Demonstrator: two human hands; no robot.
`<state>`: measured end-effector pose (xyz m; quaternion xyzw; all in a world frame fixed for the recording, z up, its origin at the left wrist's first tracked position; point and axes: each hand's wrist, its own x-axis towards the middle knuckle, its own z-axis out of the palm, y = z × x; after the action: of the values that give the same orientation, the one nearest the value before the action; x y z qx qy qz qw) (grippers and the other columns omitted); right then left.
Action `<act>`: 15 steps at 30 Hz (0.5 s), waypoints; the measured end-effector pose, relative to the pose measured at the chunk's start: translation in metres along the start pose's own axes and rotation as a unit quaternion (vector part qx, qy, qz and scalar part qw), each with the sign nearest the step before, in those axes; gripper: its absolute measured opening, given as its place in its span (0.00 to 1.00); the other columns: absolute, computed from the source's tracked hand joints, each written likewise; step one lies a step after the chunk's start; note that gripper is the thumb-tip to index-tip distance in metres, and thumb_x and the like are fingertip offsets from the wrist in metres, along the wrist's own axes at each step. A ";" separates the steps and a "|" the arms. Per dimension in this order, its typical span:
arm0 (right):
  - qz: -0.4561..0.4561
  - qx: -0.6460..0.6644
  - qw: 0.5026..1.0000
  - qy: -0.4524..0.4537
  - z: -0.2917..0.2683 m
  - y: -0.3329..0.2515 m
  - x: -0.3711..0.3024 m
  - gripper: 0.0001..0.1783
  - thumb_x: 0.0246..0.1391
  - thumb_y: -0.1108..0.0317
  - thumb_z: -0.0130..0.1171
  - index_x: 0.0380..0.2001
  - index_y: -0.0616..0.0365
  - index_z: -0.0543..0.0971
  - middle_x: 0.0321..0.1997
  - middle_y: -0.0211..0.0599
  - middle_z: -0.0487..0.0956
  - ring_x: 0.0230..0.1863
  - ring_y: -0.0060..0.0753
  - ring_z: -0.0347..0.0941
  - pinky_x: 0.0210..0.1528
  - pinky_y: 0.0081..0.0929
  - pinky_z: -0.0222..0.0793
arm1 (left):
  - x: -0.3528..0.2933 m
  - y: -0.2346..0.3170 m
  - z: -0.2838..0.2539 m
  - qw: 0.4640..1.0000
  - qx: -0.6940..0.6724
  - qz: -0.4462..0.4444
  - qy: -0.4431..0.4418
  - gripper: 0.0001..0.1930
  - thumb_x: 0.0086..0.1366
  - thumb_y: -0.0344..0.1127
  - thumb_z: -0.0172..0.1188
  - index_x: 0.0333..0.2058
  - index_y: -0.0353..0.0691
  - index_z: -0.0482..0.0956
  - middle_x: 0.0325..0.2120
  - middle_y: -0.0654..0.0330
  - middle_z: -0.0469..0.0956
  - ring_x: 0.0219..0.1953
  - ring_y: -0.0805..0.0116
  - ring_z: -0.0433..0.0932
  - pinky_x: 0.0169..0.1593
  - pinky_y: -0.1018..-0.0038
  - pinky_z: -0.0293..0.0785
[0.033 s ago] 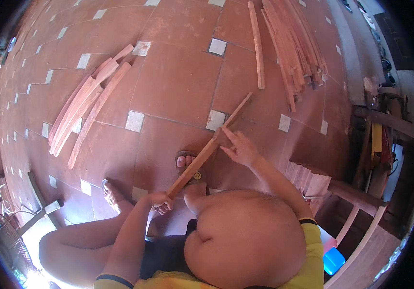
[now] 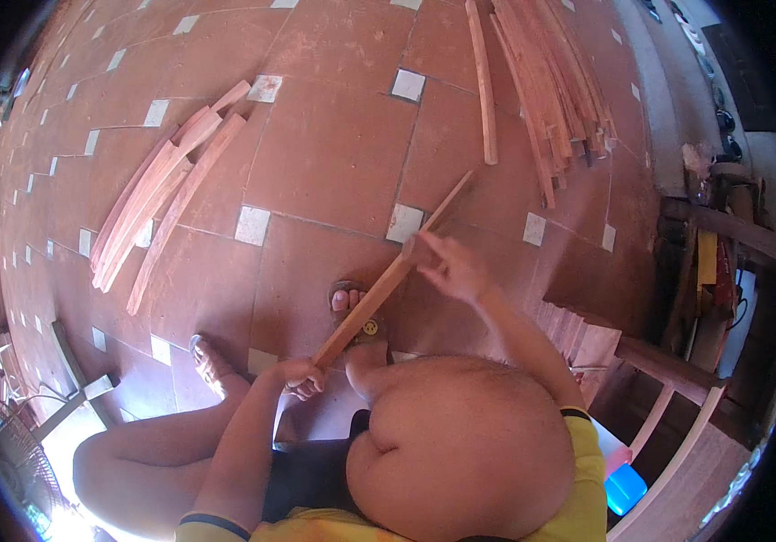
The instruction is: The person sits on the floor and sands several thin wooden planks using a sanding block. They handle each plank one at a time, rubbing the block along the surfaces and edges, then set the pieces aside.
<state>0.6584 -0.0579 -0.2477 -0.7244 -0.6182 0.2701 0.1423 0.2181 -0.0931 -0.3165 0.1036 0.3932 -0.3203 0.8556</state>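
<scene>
A long, narrow wooden strip [image 2: 374, 303] slants from my lap out over the tiled floor, its far end pointing up and right. My left hand [image 2: 299, 376] is closed around the near end, beside my left knee. Around the middle of the strip, my right hand [image 2: 446, 267] has its thumb and forefinger against the wood, the fingers slightly smeared by motion. A small brown patch [image 2: 418, 250] shows at those fingertips; whether it is a separate piece is too blurred to tell. My sandalled foot [image 2: 352, 307] is beneath the strip.
Several wooden strips [image 2: 157, 199] lie at the left. A larger bundle [image 2: 555, 90] is at the far right, with a single strip [image 2: 483, 86] beside it. Cut wood pieces [image 2: 582, 339] stand by my right arm, near a blue object [image 2: 625, 490]. A fan [image 2: 13, 452] is at the lower left.
My right hand has shifted slightly at the strip, and the brown patch at its fingertips shows more. My left hand and the strip stay nearly still.
</scene>
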 end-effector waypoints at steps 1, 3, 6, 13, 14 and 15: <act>0.001 0.003 0.999 -0.048 -0.004 -0.002 0.002 0.33 0.61 0.59 0.66 0.66 0.60 0.72 0.45 0.59 0.83 0.45 0.57 0.81 0.49 0.43 0.77 | 0.001 0.001 0.001 1.000 -0.008 0.002 -0.012 0.17 0.53 0.26 0.62 0.18 0.50 0.61 0.13 0.71 0.57 0.12 0.78 0.54 0.18 0.75 0.47; 0.085 0.162 0.968 0.172 0.031 0.066 0.021 0.35 0.61 0.59 0.65 0.69 0.58 0.69 0.51 0.58 0.82 0.49 0.58 0.81 0.52 0.47 0.76 | 0.006 0.003 -0.003 0.999 -0.010 -0.008 -0.043 0.16 0.53 0.27 0.62 0.18 0.50 0.61 0.12 0.71 0.57 0.12 0.78 0.54 0.18 0.74 0.48; 0.145 0.125 0.972 0.137 0.008 0.053 0.035 0.37 0.60 0.59 0.67 0.70 0.56 0.69 0.54 0.55 0.82 0.49 0.54 0.81 0.52 0.44 0.77 | 0.000 0.014 0.001 1.000 -0.011 -0.007 -0.001 0.16 0.53 0.27 0.62 0.18 0.50 0.63 0.12 0.70 0.58 0.12 0.78 0.55 0.18 0.74 0.49; 0.148 0.082 0.980 0.103 -0.014 0.048 0.036 0.33 0.61 0.57 0.66 0.66 0.56 0.72 0.51 0.53 0.84 0.49 0.60 0.82 0.47 0.45 0.79 | 0.004 0.017 -0.002 1.000 0.010 0.007 -0.012 0.14 0.52 0.25 0.64 0.19 0.47 0.66 0.13 0.69 0.61 0.13 0.77 0.57 0.18 0.74 0.50; 0.158 0.034 0.969 0.188 -0.016 0.080 0.045 0.32 0.62 0.57 0.65 0.66 0.56 0.72 0.51 0.53 0.84 0.49 0.58 0.83 0.47 0.45 0.79 | 0.007 0.020 0.001 1.000 0.016 0.007 0.000 0.14 0.53 0.26 0.64 0.20 0.47 0.66 0.13 0.69 0.60 0.13 0.77 0.57 0.18 0.74 0.51; 0.154 0.059 0.975 0.150 -0.011 0.072 0.044 0.32 0.62 0.57 0.64 0.66 0.56 0.72 0.50 0.53 0.84 0.50 0.58 0.82 0.48 0.45 0.79 | 0.005 0.016 0.005 1.000 0.012 0.008 0.019 0.14 0.54 0.26 0.64 0.20 0.47 0.65 0.13 0.69 0.60 0.12 0.77 0.56 0.18 0.74 0.51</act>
<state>0.7275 -0.0278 -0.2873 -0.8336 -0.4536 0.2130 0.2325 0.2338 -0.0849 -0.3185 0.1234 0.4041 -0.3162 0.8494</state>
